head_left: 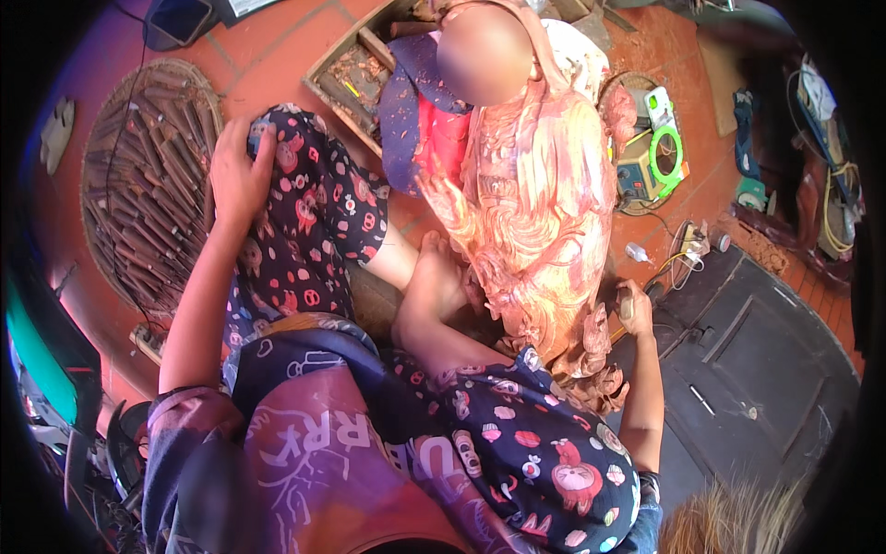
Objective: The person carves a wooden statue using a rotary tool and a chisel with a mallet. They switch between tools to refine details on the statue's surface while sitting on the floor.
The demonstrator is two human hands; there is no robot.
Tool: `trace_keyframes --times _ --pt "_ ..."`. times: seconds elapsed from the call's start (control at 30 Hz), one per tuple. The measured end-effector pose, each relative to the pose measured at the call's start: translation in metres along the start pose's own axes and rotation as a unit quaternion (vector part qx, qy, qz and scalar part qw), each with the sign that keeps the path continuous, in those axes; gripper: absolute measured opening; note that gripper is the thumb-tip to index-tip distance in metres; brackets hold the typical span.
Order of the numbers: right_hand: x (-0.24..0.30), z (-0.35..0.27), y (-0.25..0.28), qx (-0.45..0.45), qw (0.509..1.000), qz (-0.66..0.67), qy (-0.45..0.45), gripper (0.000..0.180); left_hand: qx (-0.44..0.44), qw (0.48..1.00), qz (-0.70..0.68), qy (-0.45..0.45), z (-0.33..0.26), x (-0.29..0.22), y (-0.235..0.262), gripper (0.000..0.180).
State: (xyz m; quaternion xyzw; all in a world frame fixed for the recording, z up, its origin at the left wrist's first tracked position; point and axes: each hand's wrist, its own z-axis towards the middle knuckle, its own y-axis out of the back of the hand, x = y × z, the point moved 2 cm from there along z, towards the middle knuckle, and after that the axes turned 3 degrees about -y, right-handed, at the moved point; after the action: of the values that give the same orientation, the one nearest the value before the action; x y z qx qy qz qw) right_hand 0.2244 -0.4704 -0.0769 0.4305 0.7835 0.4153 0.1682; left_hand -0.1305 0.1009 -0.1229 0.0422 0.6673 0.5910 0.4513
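Observation:
A large reddish carved wooden statue, with flowing robes and a raised hand, lies in front of my legs. My left hand rests on my left knee over the patterned shorts, its thumb apart from the fingers. To the right of the statue's lower end, my right hand is closed, its fingers curled. What it holds, if anything, I cannot make out. Smaller carved parts at the statue's base lie close to that hand.
A round basket of wooden-handled carving tools sits at left. Behind the statue is a wooden tray with shavings. At right are a basket holding a power unit and a green ring, cables and a dark panel.

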Motion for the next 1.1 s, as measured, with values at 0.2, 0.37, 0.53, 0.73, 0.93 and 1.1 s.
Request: trace_keyframes --times 0.2,0.37,0.53,0.73,0.93,1.1 --pt "-0.001 0.007 0.016 0.005 0.987 -0.118 -0.11 0.046 -0.007 1.0 -0.021 0.0 0.0 0.002 -0.001 0.03" --pt "0.0 0.0 0.013 0.001 0.986 0.0 -0.165 0.067 0.005 0.999 -0.032 0.01 0.002 -0.002 0.003 0.028" --pt "-0.025 -0.001 0.006 -0.019 0.975 -0.016 -0.222 0.082 0.017 0.999 -0.037 0.021 0.0 -0.01 -0.004 0.028" --pt "-0.037 0.036 -0.015 0.065 0.93 -0.018 -0.362 0.082 0.041 0.998 -0.035 0.012 0.003 -0.015 -0.008 0.029" --pt "-0.031 0.062 -0.024 0.113 0.93 -0.087 -0.338 0.058 0.042 0.999 -0.021 0.021 0.003 -0.016 -0.003 0.028" --pt "-0.052 0.07 -0.05 0.11 0.943 -0.147 -0.277 0.039 0.041 0.999 -0.021 0.01 0.003 -0.024 -0.007 0.027"
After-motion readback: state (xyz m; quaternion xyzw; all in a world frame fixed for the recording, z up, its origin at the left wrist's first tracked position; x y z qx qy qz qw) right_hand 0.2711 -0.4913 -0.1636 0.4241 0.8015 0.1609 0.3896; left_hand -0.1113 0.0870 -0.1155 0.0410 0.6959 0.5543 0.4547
